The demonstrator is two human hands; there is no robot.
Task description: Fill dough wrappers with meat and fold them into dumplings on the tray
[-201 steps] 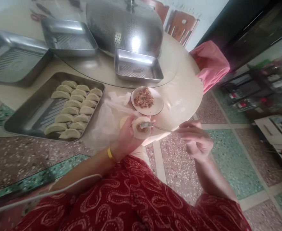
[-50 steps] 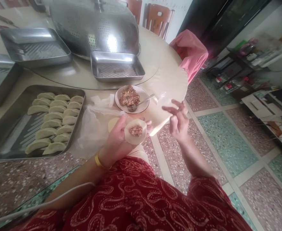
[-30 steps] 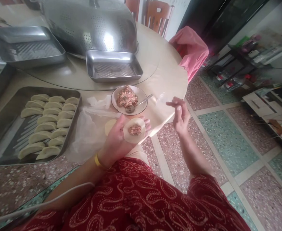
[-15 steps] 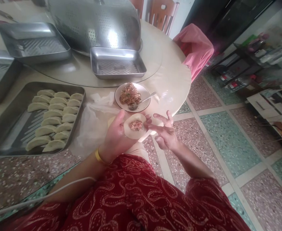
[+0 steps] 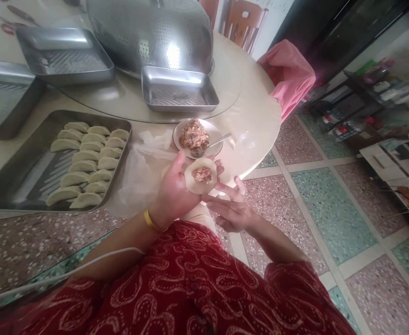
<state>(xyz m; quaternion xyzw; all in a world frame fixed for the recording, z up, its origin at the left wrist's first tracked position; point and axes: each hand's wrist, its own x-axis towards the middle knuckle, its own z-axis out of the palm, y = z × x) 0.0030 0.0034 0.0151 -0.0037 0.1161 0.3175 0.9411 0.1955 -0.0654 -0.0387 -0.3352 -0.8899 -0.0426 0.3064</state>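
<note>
My left hand (image 5: 171,193) holds a round dumpling wrapper (image 5: 200,176) flat on its fingers, with a lump of minced filling in the middle. My right hand (image 5: 229,208) is empty, fingers spread, just below and to the right of the wrapper, its fingertips near the wrapper's edge. Just beyond the wrapper stands a white plate of filling (image 5: 196,137) with a metal spoon (image 5: 219,140) resting in it. A metal tray (image 5: 30,173) to the left holds several folded dumplings (image 5: 88,163) in rows.
A thin plastic sheet (image 5: 141,174) lies between tray and plate on the round table (image 5: 253,116). Empty metal trays (image 5: 178,90) and a big perforated steel cover (image 5: 152,35) sit on a glass turntable. A pink cloth (image 5: 288,74) hangs over a chair at the right.
My right hand has left the spoon in the plate, then come down and left until it is beside the filled wrapper. The left hand keeps holding the wrapper.
</note>
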